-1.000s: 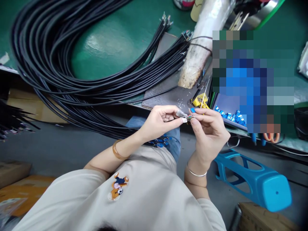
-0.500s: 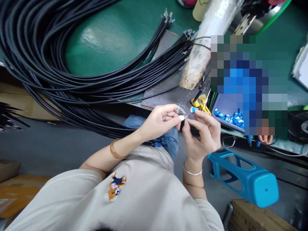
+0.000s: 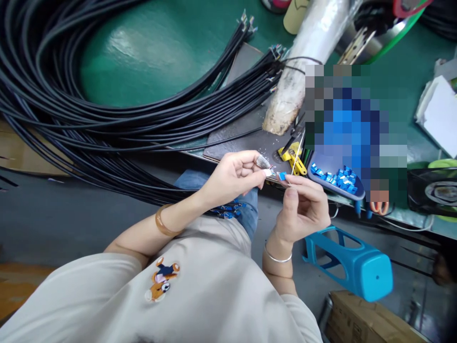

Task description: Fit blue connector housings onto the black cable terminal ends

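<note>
My left hand [image 3: 241,174] is closed in a pinch on thin wires [image 3: 273,168] whose ends stick out past the fingertips. Its index fingertip has a grey wrap, and a white cover sits at the thumb tip. Just right of the wires, my right hand [image 3: 303,205] holds a small blue connector [image 3: 282,176] at its fingertips, close to the wire ends; whether they touch I cannot tell. A thin white stick [image 3: 298,153] runs up from behind the right fingers. Black cables with blue ends [image 3: 228,208] lie across my lap under the left forearm.
A bundle of black cables [image 3: 160,114] curves over the green table. Beyond my hands are a yellow-handled tool [image 3: 293,156], a plastic-wrapped roll [image 3: 285,109] and a tray [image 3: 360,193] of blue connectors. A blue stool [image 3: 374,278] and a cardboard box [image 3: 357,314] are at right.
My right hand's fingertips have drawn back from the wires, and the blue connector has come down level with the wire ends. The left hand keeps its pinch. The whole view has shifted slightly.
</note>
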The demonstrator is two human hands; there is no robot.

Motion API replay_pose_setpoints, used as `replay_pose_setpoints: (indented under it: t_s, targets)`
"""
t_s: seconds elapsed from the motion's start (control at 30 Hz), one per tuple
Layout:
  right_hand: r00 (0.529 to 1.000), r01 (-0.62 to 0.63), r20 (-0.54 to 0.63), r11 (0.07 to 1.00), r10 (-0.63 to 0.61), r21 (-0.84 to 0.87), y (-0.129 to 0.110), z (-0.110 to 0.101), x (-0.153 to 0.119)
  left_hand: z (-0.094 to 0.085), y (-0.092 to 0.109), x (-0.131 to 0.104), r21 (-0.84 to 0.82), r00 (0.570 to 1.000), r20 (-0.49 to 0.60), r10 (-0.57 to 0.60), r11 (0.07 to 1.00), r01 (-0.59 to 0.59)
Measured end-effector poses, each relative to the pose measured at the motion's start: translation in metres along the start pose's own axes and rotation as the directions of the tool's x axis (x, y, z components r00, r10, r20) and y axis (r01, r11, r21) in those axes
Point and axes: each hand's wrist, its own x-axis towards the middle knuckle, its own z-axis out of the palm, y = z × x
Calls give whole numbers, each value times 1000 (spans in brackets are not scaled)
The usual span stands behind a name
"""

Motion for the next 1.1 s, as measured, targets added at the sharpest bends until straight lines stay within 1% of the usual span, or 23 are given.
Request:
replay_pose_setpoints:
  t_s: [0.2, 0.27, 0.3, 0.37, 0.43, 0.47, 0.53, 0.67, 0.73, 0.8, 0.9, 1.0, 1.1]
  targets:
    - [994, -109, 22, 990, 108, 85, -1, 4, 2, 1, -1, 1, 2, 1000, 27, -6, 1000, 6]
    - [994, -111, 15, 992, 110, 64, -2, 3, 4, 2, -1, 2, -24, 1000, 23, 8, 1000, -8]
    - [996, -91, 3, 995, 91, 28, -2, 3, 4, 2, -1, 2, -38, 1000, 19, 16, 999, -15]
    - [1000, -3, -22, 998, 1, -61, -2, 2, 5, 3, -1, 2, -56, 1000, 11, 28, 998, -27]
    - [994, 101, -20, 986, -105, -135, -2, 1, 4, 3, -1, 3, -53, 999, 15, 35, 998, -34]
    - [990, 136, -9, 978, -139, -157, -1, 1, 4, 3, -1, 3, -50, 999, 16, 39, 998, -38]
    - [988, 154, 9, 973, -155, -174, -1, 1, 2, 3, -2, 3, -44, 999, 16, 45, 998, -44]
    - [987, 161, 39, 978, -158, -128, 0, 2, -1, 2, -4, 3, -27, 999, 15, 47, 999, -47]
    - [984, 173, 57, 975, -166, -141, 1, 2, -1, 2, -5, 3, -15, 999, 12, 52, 999, -52]
    - [992, 123, 59, 979, -115, -163, 2, 2, 0, 2, -5, 2, -4, 998, 13, 62, 998, -62]
    - [997, -43, 65, 992, 51, -120, 3, 1, 3, 2, -5, 2, 2, 997, 33, 70, 998, -70]
    - [976, -167, 133, 985, 172, -43, 2, -1, 5, 3, -5, 1, 15, 997, 41, 66, 998, -67]
    - [953, -229, 197, 973, 229, -25, 0, -2, 6, 4, -6, -1, 60, 997, 32, 74, 995, -76]
